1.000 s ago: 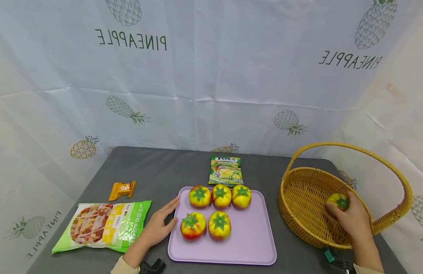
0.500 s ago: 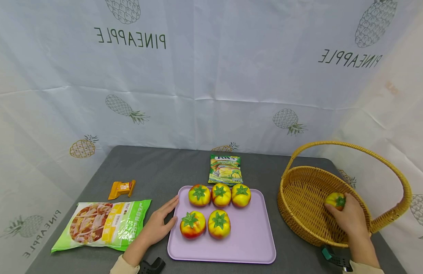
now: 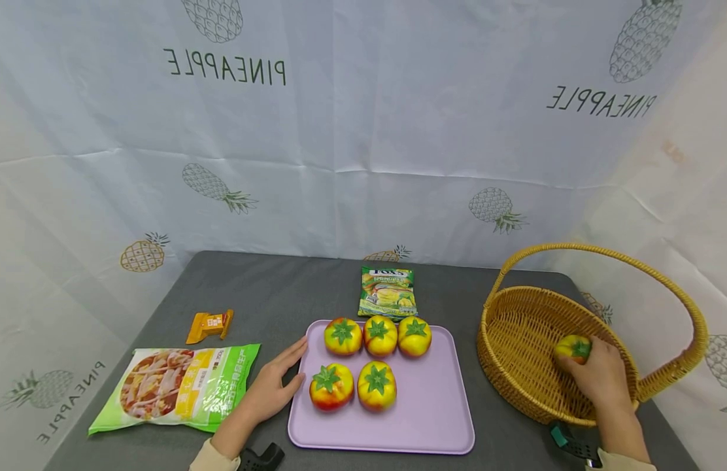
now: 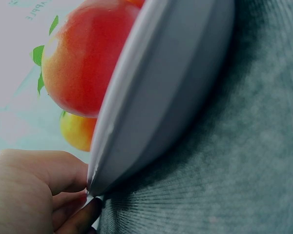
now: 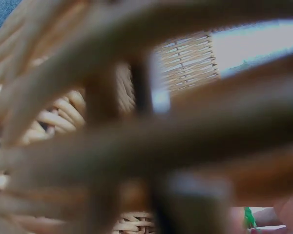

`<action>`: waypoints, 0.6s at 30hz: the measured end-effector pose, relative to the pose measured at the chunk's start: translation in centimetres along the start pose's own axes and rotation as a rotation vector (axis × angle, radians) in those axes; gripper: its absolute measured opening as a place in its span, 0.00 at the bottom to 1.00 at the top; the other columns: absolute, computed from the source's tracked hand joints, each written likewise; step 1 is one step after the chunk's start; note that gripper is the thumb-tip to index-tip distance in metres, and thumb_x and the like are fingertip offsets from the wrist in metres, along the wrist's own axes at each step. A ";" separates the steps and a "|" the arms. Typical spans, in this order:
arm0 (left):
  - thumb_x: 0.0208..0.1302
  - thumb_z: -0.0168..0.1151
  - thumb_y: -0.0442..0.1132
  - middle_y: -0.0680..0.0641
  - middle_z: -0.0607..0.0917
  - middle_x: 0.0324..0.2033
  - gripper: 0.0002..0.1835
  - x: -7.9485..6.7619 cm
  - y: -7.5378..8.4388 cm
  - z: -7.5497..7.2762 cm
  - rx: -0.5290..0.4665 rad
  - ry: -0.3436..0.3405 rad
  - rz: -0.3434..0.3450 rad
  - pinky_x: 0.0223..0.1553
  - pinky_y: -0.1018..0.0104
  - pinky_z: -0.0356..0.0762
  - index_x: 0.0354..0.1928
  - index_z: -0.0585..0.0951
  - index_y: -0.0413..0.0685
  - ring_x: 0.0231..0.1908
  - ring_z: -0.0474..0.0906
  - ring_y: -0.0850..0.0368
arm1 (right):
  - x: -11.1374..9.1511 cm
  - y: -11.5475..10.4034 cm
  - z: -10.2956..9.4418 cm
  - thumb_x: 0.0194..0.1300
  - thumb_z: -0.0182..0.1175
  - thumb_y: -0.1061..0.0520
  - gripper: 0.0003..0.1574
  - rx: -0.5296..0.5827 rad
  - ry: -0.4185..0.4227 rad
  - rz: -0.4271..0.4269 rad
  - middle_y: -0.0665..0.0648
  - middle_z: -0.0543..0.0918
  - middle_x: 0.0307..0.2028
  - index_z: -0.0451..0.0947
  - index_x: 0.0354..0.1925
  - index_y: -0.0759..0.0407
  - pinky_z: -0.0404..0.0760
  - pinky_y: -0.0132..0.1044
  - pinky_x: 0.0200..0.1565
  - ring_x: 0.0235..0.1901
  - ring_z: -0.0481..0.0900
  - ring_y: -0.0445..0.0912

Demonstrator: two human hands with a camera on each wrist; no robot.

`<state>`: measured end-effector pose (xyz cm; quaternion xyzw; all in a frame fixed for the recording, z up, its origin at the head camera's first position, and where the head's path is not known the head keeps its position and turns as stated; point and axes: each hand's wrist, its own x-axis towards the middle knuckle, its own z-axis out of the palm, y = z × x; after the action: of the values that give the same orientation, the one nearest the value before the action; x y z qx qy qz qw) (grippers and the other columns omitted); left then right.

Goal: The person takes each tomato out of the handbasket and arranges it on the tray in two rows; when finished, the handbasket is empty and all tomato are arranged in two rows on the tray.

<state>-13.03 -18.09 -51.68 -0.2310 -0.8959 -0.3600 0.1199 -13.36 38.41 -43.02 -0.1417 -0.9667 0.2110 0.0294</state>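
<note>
My right hand [image 3: 601, 376] grips a red-and-yellow fruit [image 3: 572, 348] with a green star-shaped calyx, inside the wicker basket [image 3: 516, 353]. Whether that fruit touches the basket floor I cannot tell. Blurred basket weave [image 5: 112, 151] covers most of the right wrist view; part of the hand [image 5: 288, 214] shows at its lower right corner. At the left side of the lilac tray [image 3: 428, 412], my left hand [image 3: 269, 392] rests its extended fingertips against the rim. Several similar fruits stand on that tray, among them a redder one [image 3: 331, 387] at front left.
A green candy bag [image 3: 388, 293] lies behind the tray. To the left are a small orange packet [image 3: 210, 326] and a large green-and-white food bag [image 3: 175, 389]. The basket's tall handle [image 3: 605, 252] arches over it. A pineapple-print cloth [image 3: 340, 131] hangs behind the table.
The right hand and its fruit have shifted slightly left inside the basket, and the fruit has turned a little. The left hand and the tray look unchanged.
</note>
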 end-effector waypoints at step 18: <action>0.59 0.63 0.33 0.45 0.70 0.66 0.30 0.0 0.2 -0.2 -0.012 -0.029 -0.036 0.59 0.47 0.70 0.65 0.70 0.40 0.63 0.69 0.46 | -0.9 -1.0 0.5 0.61 0.63 0.47 0.50 0.037 0.161 -0.124 0.84 0.60 0.55 0.54 0.63 0.81 0.67 0.66 0.42 0.50 0.61 0.74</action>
<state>-12.98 -18.09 -51.43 -0.2209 -0.8994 -0.3639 0.0992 -12.80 37.09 -43.10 -0.0976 -0.9640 0.2147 0.1225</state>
